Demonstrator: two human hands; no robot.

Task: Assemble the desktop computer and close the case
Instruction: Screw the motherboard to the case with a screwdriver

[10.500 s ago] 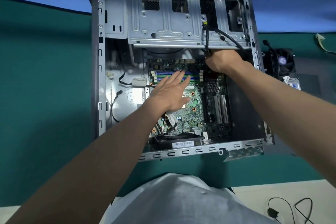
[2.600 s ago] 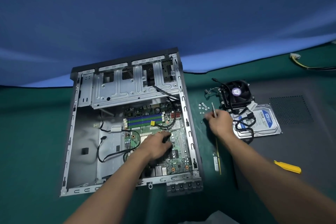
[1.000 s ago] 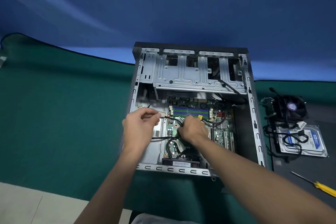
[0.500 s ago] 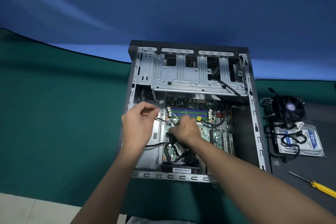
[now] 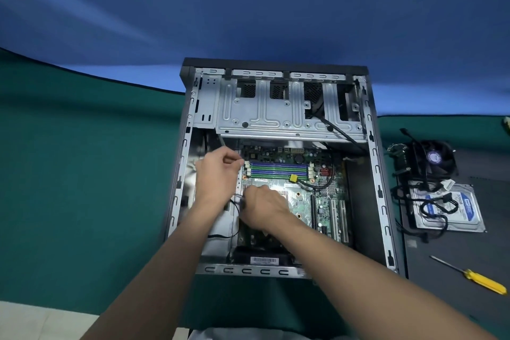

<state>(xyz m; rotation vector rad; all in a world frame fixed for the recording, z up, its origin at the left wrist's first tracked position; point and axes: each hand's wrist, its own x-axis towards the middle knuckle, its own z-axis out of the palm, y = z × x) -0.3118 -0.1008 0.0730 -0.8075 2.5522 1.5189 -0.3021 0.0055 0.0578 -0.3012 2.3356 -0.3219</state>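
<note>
Since a half-second earlier, the left hand (image 5: 218, 176) had edged nearer the slots (image 5: 278, 168) inside the case (image 5: 276, 65), which lay open on the bench (image 5: 69, 174). Its fingers (image 5: 233, 159) were pinched together; whether on anything, I could not tell. The right hand (image 5: 262, 207) sat over the motherboard (image 5: 325, 201) at the case's near left, fingers curled round a black cable (image 5: 220, 236). A fan (image 5: 433, 159), drive (image 5: 452, 210) and screwdriver (image 5: 480, 280) lay right of the case.

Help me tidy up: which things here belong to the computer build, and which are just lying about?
Belong: case, motherboard, black cable, cooling fan, hard drive, screwdriver, side panel.
Lying about: pale plug at the right edge, apparently spare.
</note>
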